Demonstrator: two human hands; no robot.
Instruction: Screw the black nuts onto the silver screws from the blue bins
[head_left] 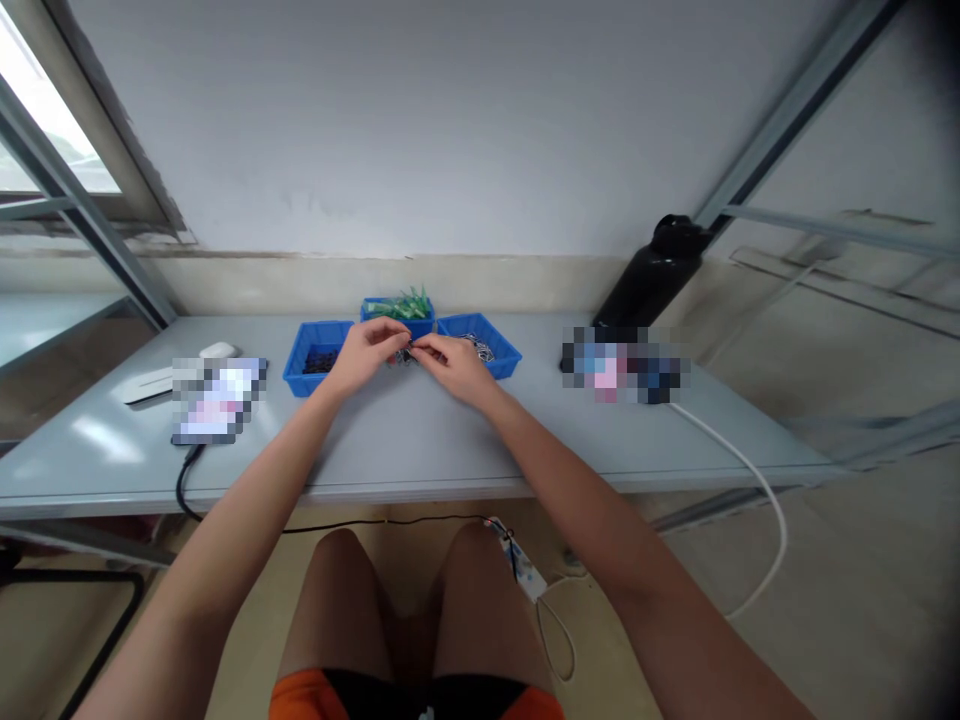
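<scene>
Over the desk, my left hand (373,350) and my right hand (452,362) meet with fingertips pinched close together. Whatever small dark item sits between them is too small to name. Below the fingertips, a few small dark and shiny pieces (403,357) show. Left of my left hand stands a blue bin (298,372) with small dark parts (321,360) in it. A second blue bin (411,326) behind my hands holds green strips (403,305). The third blue bin (507,366), partly behind my right hand, contains silvery metal pieces (480,347).
On the left of the desk (420,450) lie a phone (221,400) on a black cable and a white case (218,351). A black bottle (649,275) leans at the right, near blurred items (619,367) and a white cable (772,510). A power strip (525,570) is below.
</scene>
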